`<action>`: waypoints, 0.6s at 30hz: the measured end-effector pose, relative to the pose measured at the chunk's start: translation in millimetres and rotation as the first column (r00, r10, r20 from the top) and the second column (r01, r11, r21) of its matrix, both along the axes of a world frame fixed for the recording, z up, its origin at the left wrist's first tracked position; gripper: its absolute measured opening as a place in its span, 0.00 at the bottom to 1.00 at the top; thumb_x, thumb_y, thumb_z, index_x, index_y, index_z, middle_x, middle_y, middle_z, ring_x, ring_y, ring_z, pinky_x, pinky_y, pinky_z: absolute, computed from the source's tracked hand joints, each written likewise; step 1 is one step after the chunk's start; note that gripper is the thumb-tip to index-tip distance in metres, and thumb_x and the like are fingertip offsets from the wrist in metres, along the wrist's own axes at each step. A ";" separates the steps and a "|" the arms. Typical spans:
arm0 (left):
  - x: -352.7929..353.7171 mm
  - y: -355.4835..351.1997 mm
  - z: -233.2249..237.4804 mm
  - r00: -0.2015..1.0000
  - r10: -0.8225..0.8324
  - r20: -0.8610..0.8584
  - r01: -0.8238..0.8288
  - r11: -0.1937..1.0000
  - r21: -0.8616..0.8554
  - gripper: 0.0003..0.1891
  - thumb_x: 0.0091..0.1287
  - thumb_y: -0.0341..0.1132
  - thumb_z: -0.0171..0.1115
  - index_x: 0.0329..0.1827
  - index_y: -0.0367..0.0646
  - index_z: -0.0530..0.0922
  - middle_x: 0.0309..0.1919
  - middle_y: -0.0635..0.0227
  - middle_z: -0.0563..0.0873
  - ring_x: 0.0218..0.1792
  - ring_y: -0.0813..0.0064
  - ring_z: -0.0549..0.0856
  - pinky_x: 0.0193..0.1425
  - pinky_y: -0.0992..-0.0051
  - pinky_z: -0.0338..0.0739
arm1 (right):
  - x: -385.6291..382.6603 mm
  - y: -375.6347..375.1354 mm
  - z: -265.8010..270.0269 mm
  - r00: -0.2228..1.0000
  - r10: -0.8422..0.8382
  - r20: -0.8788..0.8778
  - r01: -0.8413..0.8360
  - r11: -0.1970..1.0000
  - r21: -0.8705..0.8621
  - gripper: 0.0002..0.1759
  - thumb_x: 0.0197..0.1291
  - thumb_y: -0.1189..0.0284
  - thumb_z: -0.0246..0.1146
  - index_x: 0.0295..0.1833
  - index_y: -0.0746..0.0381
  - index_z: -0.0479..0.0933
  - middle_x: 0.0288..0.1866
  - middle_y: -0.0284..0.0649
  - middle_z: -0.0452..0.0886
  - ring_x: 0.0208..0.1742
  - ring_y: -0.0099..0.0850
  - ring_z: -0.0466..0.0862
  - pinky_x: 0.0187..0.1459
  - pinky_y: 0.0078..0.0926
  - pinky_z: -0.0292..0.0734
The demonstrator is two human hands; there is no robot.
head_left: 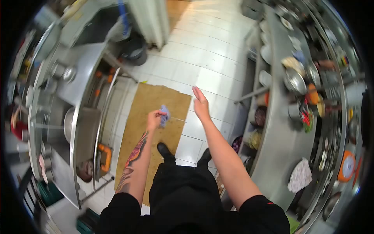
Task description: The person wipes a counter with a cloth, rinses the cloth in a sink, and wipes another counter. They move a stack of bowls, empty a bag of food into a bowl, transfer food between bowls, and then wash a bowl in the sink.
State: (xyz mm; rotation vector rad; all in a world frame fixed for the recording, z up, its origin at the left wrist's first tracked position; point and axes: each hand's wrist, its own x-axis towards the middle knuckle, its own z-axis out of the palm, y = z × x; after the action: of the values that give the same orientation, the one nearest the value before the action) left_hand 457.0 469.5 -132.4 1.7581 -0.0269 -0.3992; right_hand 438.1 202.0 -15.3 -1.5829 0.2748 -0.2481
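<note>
In the middle of the head view, my left hand (156, 116) is closed on a small bluish-grey cloth (165, 115), which hangs out past the fingers above the brown floor mat (142, 140). To its right, my right hand (200, 102) is raised with the fingers stretched out over the white floor tiles. Nothing shows in the right hand, though its palm side is only partly seen. The two hands are apart.
On the right runs a steel counter (278, 156) with metal bowls (295, 81), a white plate (300, 175) and an orange scale (346, 166). At the left stands a steel sink unit (74, 105). A black bucket (135, 50) is on the floor.
</note>
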 end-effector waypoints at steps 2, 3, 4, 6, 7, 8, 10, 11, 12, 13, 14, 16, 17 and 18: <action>0.9 82.1 -9.1 0.986 0.154 -0.058 -0.160 0.980 -0.116 0.19 0.58 0.12 0.47 0.39 0.36 0.86 0.35 0.65 0.90 0.36 0.78 0.87 0.43 0.80 0.80 | -21.5 39.2 -3.8 0.988 0.122 -0.091 -0.127 0.991 -0.046 0.31 0.60 0.84 0.45 0.72 0.71 0.63 0.68 0.50 0.75 0.73 0.35 0.72 0.70 0.26 0.64; -6.5 126.5 -15.3 0.976 0.213 -0.048 -0.215 0.976 -0.045 0.17 0.59 0.13 0.48 0.40 0.35 0.86 0.36 0.63 0.90 0.37 0.77 0.87 0.45 0.79 0.80 | -30.1 52.8 -32.3 0.980 0.174 -0.094 -0.182 0.980 -0.084 0.30 0.62 0.83 0.45 0.72 0.71 0.63 0.68 0.50 0.76 0.70 0.35 0.74 0.69 0.26 0.66; -12.5 169.4 -15.8 0.960 0.279 -0.035 -0.278 0.960 0.027 0.16 0.60 0.13 0.49 0.40 0.33 0.85 0.37 0.61 0.90 0.38 0.76 0.87 0.46 0.77 0.80 | -37.2 68.3 -46.7 0.962 0.191 -0.194 -0.224 0.961 -0.164 0.28 0.66 0.81 0.46 0.72 0.71 0.63 0.65 0.49 0.79 0.65 0.35 0.79 0.66 0.26 0.70; -38.1 239.7 8.6 0.919 0.394 0.034 -0.394 0.909 0.135 0.15 0.61 0.15 0.50 0.41 0.35 0.85 0.37 0.63 0.90 0.38 0.77 0.87 0.46 0.77 0.80 | -56.6 96.8 -70.9 0.924 0.285 -0.257 -0.344 0.911 -0.227 0.26 0.66 0.81 0.48 0.70 0.71 0.66 0.62 0.49 0.81 0.62 0.36 0.81 0.62 0.28 0.75; -49.9 275.5 21.3 0.897 0.434 0.089 -0.442 0.865 0.237 0.14 0.62 0.17 0.52 0.41 0.36 0.86 0.36 0.64 0.90 0.37 0.78 0.86 0.45 0.77 0.80 | -59.9 113.6 -77.8 0.891 0.331 -0.310 -0.419 0.863 -0.283 0.26 0.65 0.81 0.49 0.69 0.71 0.67 0.62 0.50 0.81 0.62 0.36 0.82 0.61 0.29 0.75; -62.9 312.4 30.8 0.866 0.489 0.105 -0.499 0.832 0.243 0.14 0.62 0.17 0.52 0.41 0.36 0.86 0.36 0.64 0.90 0.37 0.78 0.86 0.45 0.77 0.80 | -59.6 129.6 -82.4 0.857 0.368 -0.361 -0.487 0.807 -0.334 0.25 0.64 0.81 0.51 0.68 0.71 0.69 0.61 0.50 0.81 0.61 0.37 0.82 0.61 0.29 0.76; -94.0 379.7 48.8 0.833 0.493 0.251 -0.554 0.750 0.362 0.12 0.64 0.20 0.53 0.42 0.39 0.86 0.34 0.66 0.90 0.36 0.79 0.85 0.43 0.76 0.79 | -51.9 164.8 -79.0 0.783 0.472 -0.405 -0.606 0.725 -0.327 0.24 0.63 0.80 0.53 0.66 0.70 0.71 0.59 0.51 0.82 0.60 0.37 0.83 0.60 0.29 0.77; -111.5 407.3 58.6 0.811 0.524 0.259 -0.585 0.725 0.363 0.12 0.64 0.20 0.53 0.42 0.39 0.86 0.34 0.66 0.90 0.36 0.79 0.85 0.43 0.76 0.79 | -42.8 183.0 -69.5 0.766 0.505 -0.397 -0.632 0.702 -0.327 0.24 0.63 0.80 0.53 0.66 0.70 0.71 0.59 0.51 0.82 0.60 0.37 0.83 0.60 0.29 0.77; -132.0 433.0 67.9 0.825 0.531 0.193 -0.559 0.716 0.419 0.13 0.63 0.19 0.53 0.43 0.38 0.86 0.35 0.64 0.90 0.36 0.76 0.86 0.44 0.75 0.80 | -37.6 202.6 -40.6 0.732 0.534 -0.423 -0.677 0.638 -0.366 0.22 0.63 0.80 0.54 0.63 0.69 0.74 0.57 0.52 0.83 0.58 0.38 0.84 0.59 0.29 0.78; -152.7 455.5 74.7 0.834 0.539 0.116 -0.524 0.709 0.472 0.14 0.62 0.18 0.53 0.44 0.37 0.86 0.36 0.62 0.90 0.36 0.74 0.87 0.46 0.75 0.80 | -29.0 219.7 -18.6 0.695 0.556 -0.456 -0.718 0.569 -0.402 0.20 0.63 0.79 0.55 0.61 0.68 0.77 0.54 0.52 0.85 0.57 0.39 0.85 0.58 0.30 0.78; -174.3 481.9 65.7 0.780 0.625 0.038 -0.595 0.721 0.356 0.14 0.63 0.19 0.53 0.45 0.37 0.86 0.39 0.63 0.90 0.40 0.74 0.86 0.48 0.75 0.79 | -17.3 230.8 -23.4 0.692 0.613 -0.381 -0.721 0.562 -0.406 0.19 0.64 0.78 0.56 0.60 0.67 0.77 0.54 0.52 0.85 0.56 0.39 0.86 0.57 0.30 0.79; -199.2 518.5 75.9 0.672 0.730 -0.128 -0.715 0.684 0.145 0.13 0.64 0.19 0.55 0.48 0.37 0.85 0.44 0.65 0.88 0.45 0.75 0.84 0.53 0.76 0.77 | 18.3 256.7 -17.6 0.645 0.672 -0.365 -0.759 0.504 -0.412 0.19 0.64 0.77 0.56 0.60 0.67 0.78 0.54 0.51 0.85 0.55 0.39 0.86 0.56 0.30 0.79; -210.8 527.9 111.8 0.623 0.753 -0.213 -0.761 0.646 0.058 0.13 0.64 0.19 0.57 0.49 0.37 0.84 0.46 0.67 0.87 0.48 0.75 0.83 0.56 0.76 0.75 | 33.7 269.7 -16.7 0.610 0.705 -0.362 -0.783 0.469 -0.409 0.18 0.65 0.76 0.56 0.59 0.68 0.78 0.54 0.51 0.85 0.55 0.39 0.86 0.55 0.31 0.80; -218.6 537.9 149.8 0.595 0.767 -0.239 -0.788 0.615 0.010 0.15 0.64 0.19 0.58 0.51 0.39 0.84 0.46 0.68 0.87 0.49 0.75 0.83 0.57 0.75 0.75 | 50.5 286.3 -7.2 0.605 0.701 -0.378 -0.789 0.465 -0.401 0.18 0.66 0.76 0.56 0.60 0.68 0.77 0.52 0.50 0.86 0.53 0.39 0.87 0.55 0.31 0.80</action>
State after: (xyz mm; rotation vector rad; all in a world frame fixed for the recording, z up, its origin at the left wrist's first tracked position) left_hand 238.4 1007.3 17.4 1.4392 0.8641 0.0721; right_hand 488.5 488.3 -22.5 -2.1345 -0.4500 0.5707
